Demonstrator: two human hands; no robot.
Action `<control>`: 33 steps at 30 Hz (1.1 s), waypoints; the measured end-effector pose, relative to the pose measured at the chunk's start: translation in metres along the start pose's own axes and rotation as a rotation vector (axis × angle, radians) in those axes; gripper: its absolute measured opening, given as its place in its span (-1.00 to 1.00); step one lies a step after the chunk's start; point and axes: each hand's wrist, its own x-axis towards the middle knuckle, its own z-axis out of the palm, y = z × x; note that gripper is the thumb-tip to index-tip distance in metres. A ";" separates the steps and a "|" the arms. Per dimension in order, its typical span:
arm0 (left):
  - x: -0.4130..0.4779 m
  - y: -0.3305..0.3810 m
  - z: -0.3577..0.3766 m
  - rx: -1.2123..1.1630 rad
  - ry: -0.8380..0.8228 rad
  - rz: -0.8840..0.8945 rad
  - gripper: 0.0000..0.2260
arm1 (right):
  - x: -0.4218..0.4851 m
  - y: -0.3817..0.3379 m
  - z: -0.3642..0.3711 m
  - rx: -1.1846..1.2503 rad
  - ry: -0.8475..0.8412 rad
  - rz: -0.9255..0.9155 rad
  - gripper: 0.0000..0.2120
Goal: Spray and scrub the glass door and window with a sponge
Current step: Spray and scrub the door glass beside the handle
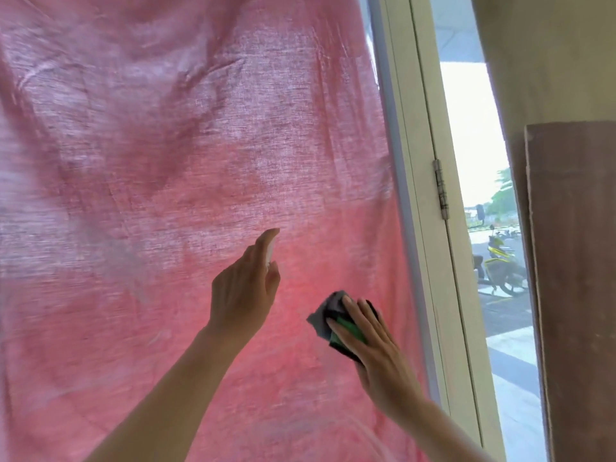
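Note:
A glass door pane (200, 145) fills most of the view, with a pink cloth hanging behind it. My left hand (245, 288) is raised in front of the pane, wrapped around a small white spray bottle (269, 250); the forefinger rests on its top and most of the bottle is hidden. To the right and lower, my right hand (370, 341) lies flat on a green and black sponge (346, 331) with a grey cloth (328, 310), pressing them against the glass.
The cream door frame (416, 161) with a metal hinge (440, 190) runs down the right side. Beyond it a narrow window (480, 161) shows a street with parked scooters. A beige curtain (550, 55) and a brown board (573, 261) stand at far right.

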 end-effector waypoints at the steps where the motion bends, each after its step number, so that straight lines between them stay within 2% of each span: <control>1: 0.002 0.001 0.001 0.007 -0.005 0.013 -0.55 | 0.011 0.009 -0.006 0.003 0.007 -0.013 -0.08; 6: 0.008 0.005 0.008 0.045 -0.012 0.045 -0.56 | 0.095 0.069 -0.045 -0.030 0.100 -0.037 -0.35; 10: 0.012 0.006 0.008 0.052 -0.011 0.039 -0.56 | 0.151 0.088 -0.079 -0.065 0.136 0.065 -0.38; 14: 0.014 0.007 0.006 0.067 -0.026 0.042 -0.56 | 0.171 0.087 -0.089 -0.092 0.136 0.087 -0.41; 21: 0.013 0.013 0.011 0.038 -0.039 0.040 -0.55 | 0.157 0.076 -0.075 -0.040 0.190 0.123 -0.42; 27: 0.009 0.015 0.013 0.005 -0.004 0.011 -0.56 | 0.114 0.068 -0.049 -0.069 0.224 0.004 -0.53; 30: 0.005 0.015 0.015 -0.009 0.007 0.007 -0.56 | 0.092 0.061 -0.033 -0.072 0.243 -0.005 -0.39; 33: 0.002 0.015 0.017 -0.017 0.016 0.001 -0.56 | 0.072 0.052 -0.022 -0.096 0.236 -0.058 -0.35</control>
